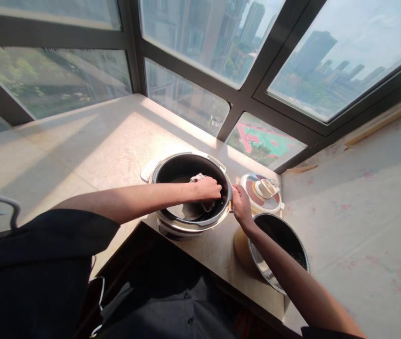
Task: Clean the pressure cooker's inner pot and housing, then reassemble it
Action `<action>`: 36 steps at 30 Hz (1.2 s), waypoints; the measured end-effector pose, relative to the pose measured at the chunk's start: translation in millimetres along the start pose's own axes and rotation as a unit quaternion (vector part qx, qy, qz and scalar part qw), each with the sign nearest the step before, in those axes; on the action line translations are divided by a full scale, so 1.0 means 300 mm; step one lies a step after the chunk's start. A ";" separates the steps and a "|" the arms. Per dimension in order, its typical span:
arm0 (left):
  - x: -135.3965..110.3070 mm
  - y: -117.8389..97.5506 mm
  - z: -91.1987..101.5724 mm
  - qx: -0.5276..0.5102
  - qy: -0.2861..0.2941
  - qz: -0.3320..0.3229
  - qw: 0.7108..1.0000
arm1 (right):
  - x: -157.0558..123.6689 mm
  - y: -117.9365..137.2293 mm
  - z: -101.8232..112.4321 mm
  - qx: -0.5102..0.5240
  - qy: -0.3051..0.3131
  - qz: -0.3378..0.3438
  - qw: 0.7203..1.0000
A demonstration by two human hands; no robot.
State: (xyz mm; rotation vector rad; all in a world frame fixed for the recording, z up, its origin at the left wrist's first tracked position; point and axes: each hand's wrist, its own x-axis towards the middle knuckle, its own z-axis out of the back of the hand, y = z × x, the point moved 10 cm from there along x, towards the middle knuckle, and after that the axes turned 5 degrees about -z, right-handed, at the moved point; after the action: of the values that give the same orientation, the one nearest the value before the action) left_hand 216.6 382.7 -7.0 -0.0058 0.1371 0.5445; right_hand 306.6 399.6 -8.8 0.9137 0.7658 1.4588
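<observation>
An electric pressure cooker body [172, 174] with a dark round interior stands on the stone window ledge. Inside it is my left hand [208, 189], its fingers closed on a crumpled, light-coloured cloth [197, 178] against the inner wall on the right. My right hand [241, 203] grips the cooker's right side handle at the rim, with the fingers wrapped round it. Just beyond that hand lies the cooker's round lid [262, 192] with its pale raised handle. Under my right forearm stands the removed inner pot [278, 245], dark inside and tan outside.
The ledge [69, 146] meets dark-framed windows [186, 89] at the back. A papered wall [359, 226] rises close on the right. A grey cable [1, 197] lies at the left, and a white cord [101, 292] hangs below the ledge's front edge.
</observation>
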 end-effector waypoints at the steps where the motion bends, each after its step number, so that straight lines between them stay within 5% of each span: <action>1: -0.010 -0.021 0.003 -0.001 0.001 -0.017 1.000 | 0.000 0.000 0.001 -0.001 -0.001 0.000 1.000; 8: -0.156 -0.119 0.039 -0.097 0.009 -0.128 0.987 | 0.003 -0.020 -0.006 -0.001 0.013 -0.007 1.000; 13: -0.261 -0.069 0.032 -0.207 0.049 -0.085 0.973 | 0.002 -0.009 -0.006 -0.013 0.022 0.003 1.000; 20: -0.344 0.031 0.001 -0.093 0.112 -0.011 0.989 | 0.001 0.011 -0.004 -0.019 0.029 0.013 0.999; 27: -0.305 0.182 -0.017 -0.033 0.077 0.120 0.989 | 0.003 0.010 -0.005 -0.005 0.030 0.013 0.999; 36: -0.146 0.219 0.008 -0.054 0.006 0.182 0.982 | 0.001 0.002 -0.004 0.001 0.016 0.010 1.000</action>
State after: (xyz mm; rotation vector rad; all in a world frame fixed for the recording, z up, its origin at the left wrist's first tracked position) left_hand 145.9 416.3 3.2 -0.0907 0.1198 0.9179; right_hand 305.2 399.9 -8.9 0.9040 0.7844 1.4925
